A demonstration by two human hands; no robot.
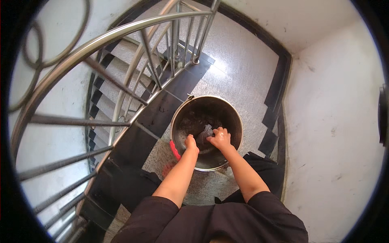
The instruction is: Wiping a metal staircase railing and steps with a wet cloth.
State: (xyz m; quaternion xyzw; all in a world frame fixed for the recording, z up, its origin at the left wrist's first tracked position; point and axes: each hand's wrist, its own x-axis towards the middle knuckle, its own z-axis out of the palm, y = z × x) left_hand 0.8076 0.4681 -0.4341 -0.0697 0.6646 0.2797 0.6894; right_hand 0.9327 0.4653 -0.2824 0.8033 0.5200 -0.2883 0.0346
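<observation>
A large metal bucket [238, 113] stands on the floor before me, its inside dark. Both my hands reach down into it. My right hand [221, 138], wet and shiny, grips the edge of a crumpled grey cloth [206, 134] between thumb and fingers. My left hand [191, 144] hangs at the left inside the bucket, apart from the cloth; its fingers are mostly turned away from view. A red grip [174, 149] on the bucket's handle lies against the left rim.
To the left, a curved metal stair railing [121, 25] with slanting bars borders stairs [117, 65] beyond it. A white wall [331, 121] rises on the right. Speckled floor [237, 60] with black edging tiles [155, 112] surrounds the bucket.
</observation>
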